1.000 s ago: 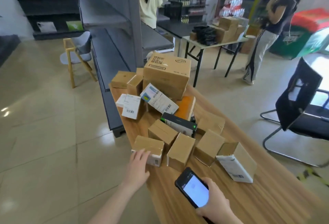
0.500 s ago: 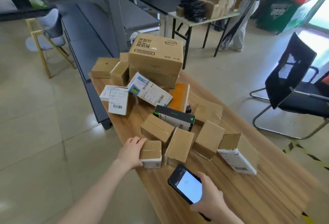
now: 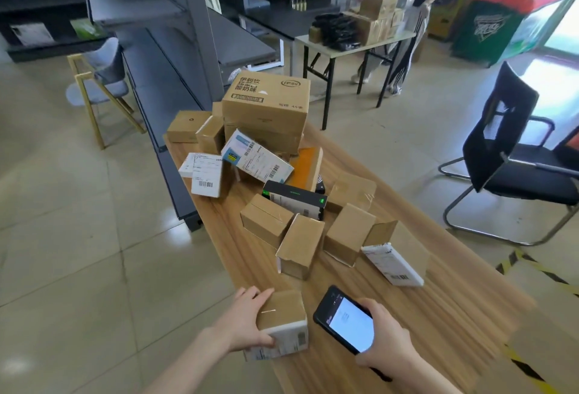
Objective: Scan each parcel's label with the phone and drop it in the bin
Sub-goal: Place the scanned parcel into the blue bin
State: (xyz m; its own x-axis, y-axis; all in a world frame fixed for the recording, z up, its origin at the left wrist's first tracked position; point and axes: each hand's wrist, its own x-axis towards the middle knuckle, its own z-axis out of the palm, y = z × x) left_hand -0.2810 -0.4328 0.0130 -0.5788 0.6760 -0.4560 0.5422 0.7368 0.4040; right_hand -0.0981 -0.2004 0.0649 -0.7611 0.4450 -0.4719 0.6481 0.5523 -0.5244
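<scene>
My left hand (image 3: pixel 247 321) gripped the small cardboard parcel (image 3: pixel 282 312), fingers curled over its far top edge and thumb on the near face. My right hand (image 3: pixel 388 346) was wrapped round the lower end of the phone (image 3: pixel 344 320), screen up, just beside the parcel.

The parcel sat at the left edge of the bench (image 3: pixel 454 331), and its near-left corner looked to overhang the tiled floor (image 3: pixel 94 268). I judged a slack grip or a nudge leftward could tip it off. Its white label (image 3: pixel 288 342) faced me on the low front side, so a flat phone would likely miss it. Tilting either one-handed risked a slip.

A tipped brown box (image 3: pixel 300 246) and the rest of the pile stood close beyond, easy to knock on a forward lift. Bare bench lay to the right, open floor to the left. I saw no bin.
</scene>
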